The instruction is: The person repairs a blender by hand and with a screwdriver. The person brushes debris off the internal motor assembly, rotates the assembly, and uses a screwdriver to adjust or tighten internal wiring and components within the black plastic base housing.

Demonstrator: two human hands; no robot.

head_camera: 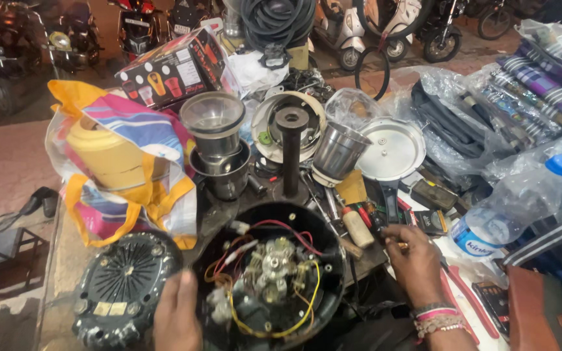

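Two bare hands work over an opened black appliance base (271, 273), its red and yellow wires exposed, lying low at the centre of the cluttered bench. Left hand (177, 318) presses flat on its near-left rim beside a round black bottom cover (121, 289). Right hand (414, 257) pinches a small tool among the screwdrivers (359, 221), near a plastic water bottle (515, 208).

dark printed carton (175, 67) rear left, blue-labelled bottle (521, 205) right
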